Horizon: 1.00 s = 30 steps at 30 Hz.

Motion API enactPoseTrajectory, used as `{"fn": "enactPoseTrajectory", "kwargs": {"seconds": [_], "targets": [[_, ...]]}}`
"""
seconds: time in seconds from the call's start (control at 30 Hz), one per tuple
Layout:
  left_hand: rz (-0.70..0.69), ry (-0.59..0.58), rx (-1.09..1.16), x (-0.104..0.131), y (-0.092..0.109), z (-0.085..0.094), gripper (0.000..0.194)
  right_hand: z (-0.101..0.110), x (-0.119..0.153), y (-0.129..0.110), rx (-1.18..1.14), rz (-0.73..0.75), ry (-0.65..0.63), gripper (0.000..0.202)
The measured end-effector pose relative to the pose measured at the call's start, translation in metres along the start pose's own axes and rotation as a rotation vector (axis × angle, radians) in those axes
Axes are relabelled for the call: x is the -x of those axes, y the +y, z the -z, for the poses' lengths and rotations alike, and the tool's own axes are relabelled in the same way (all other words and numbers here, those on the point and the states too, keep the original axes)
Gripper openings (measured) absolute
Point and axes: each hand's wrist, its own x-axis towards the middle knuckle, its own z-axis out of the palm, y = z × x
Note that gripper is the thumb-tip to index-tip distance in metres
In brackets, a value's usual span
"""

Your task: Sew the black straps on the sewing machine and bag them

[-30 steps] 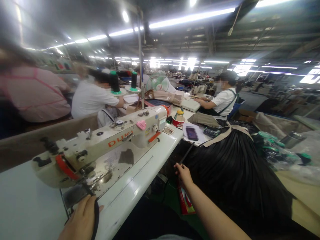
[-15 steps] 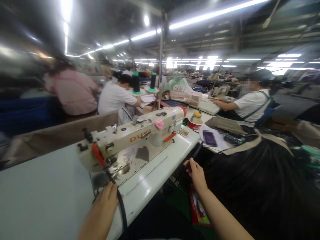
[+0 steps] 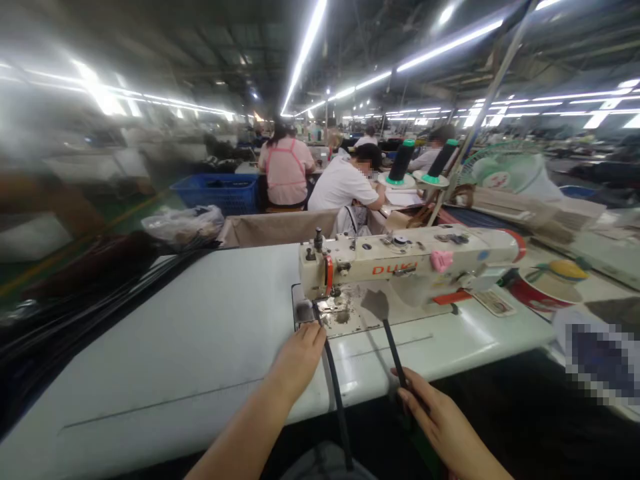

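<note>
left hand (image 3: 300, 353) was at the near left end of the sewing machine (image 3: 357, 267), fingers close together on a long black strip (image 3: 336, 387); couldn't tell if they pinched it or only pressed. that strip ran from by the presser foot, past the fingertips, over the table's near edge and down toward the lap. right hand (image 3: 433, 410), near and to the right, had thumb and fingers pinched on a second black strip (image 3: 394, 347), which slanted up and left across the white table (image 3: 225, 313), far end in front of a dark patch (image 3: 375, 305) on the machine bed. pink clip (image 3: 442, 261) sat on the machine arm. more dark strips (image 3: 100, 313) lay far left; red bowl (image 3: 535, 293) stood right. co-worker in white (image 3: 337, 187) bent over beyond the machine.
</note>
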Motion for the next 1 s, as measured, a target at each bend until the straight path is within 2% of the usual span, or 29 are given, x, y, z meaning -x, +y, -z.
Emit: {"fn": "enactPoseTrajectory", "kwargs": {"seconds": [0.23,0.57,1.0], "targets": [[0.019,-0.013,0.087,-0.003,0.003,0.012,0.035,-0.023,-0.015,-0.018,-0.018,-0.018,-0.018,0.054],[0.037,-0.026,0.104,-0.009,0.005,0.025,0.027,-0.038,-0.029,-0.028,-0.002,-0.042,-0.05,0.058],[0.021,0.034,0.076,-0.008,0.005,0.02,0.021,-0.047,-0.039,-0.025,0.016,-0.046,-0.045,0.059]]}}
